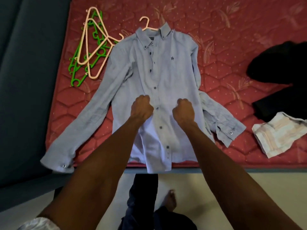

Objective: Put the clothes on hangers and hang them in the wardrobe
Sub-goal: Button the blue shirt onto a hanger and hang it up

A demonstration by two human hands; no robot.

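Observation:
A light blue long-sleeved shirt (166, 75) lies flat on the red mattress (224, 47), buttoned, with both sleeves spread out. A pink hanger (146, 24) sits inside its collar, and only the hook and a bit of one arm show. My left hand (142, 107) and my right hand (183, 110) are both fisted on the shirt front, one on each side of the button row, pinching the cloth. The hem hangs over the bed's near edge.
A pile of spare pink and green hangers (89, 48) lies at the shirt's left shoulder. A dark garment (280, 77) and a folded pale striped cloth (279, 133) rest at the right of the mattress. A dark blue surface (25, 80) borders the bed on the left.

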